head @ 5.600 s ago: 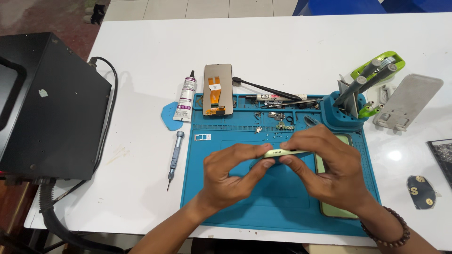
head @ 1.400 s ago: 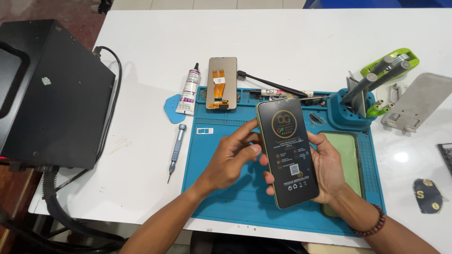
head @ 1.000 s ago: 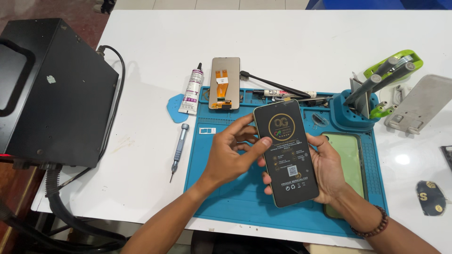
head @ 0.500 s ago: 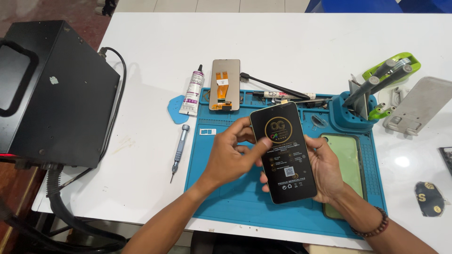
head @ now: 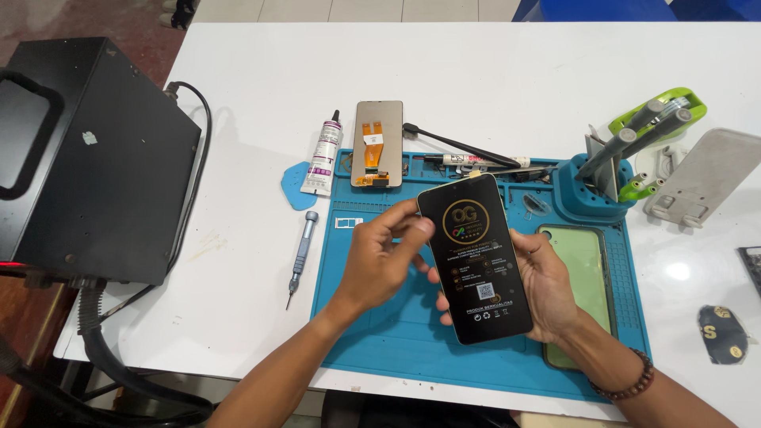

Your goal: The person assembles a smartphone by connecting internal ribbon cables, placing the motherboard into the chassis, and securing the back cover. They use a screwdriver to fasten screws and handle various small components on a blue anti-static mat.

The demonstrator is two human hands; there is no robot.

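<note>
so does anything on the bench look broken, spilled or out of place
Nothing spilled or broken shows. The phone rests in the right hand, the left hand at its upper edge. A bare screen part lies partly off the blue mat, and a screwdriver sits beside it.

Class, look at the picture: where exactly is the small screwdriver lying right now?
In the head view the screwdriver lies on the white table, just left of the blue mat, below the glue tube and beside the left hand.

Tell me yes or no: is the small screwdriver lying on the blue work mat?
No, the screwdriver lies on the white table, just left of the blue mat, not on it.
</note>
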